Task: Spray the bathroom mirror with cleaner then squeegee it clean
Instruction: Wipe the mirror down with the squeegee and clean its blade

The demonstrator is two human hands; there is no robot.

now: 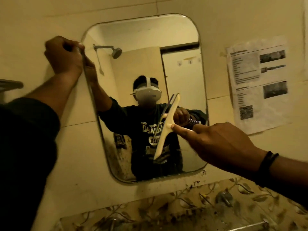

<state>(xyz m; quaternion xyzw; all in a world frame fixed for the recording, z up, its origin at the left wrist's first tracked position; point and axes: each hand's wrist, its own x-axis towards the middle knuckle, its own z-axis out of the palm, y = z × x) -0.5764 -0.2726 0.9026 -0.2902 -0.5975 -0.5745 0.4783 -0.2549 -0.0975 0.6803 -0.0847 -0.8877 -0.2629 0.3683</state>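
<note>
Cream plastic squeegee (166, 127) is light and stiff, so your right hand (216, 144) pinches its handle (fingers clamped), while your left hand (65, 55) curls on the fragile mirror (183, 72) edge.

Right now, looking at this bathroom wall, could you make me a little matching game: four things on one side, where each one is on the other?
Things:
1. squeegee
2. left hand
3. printed notice
4. mirror

Places:
A. taped to the wall, right of the mirror
B. gripping the mirror's upper left edge
C. held in the right hand
D. above the leaf-patterned tiles

Pairs: 1-C, 2-B, 3-A, 4-D
</note>
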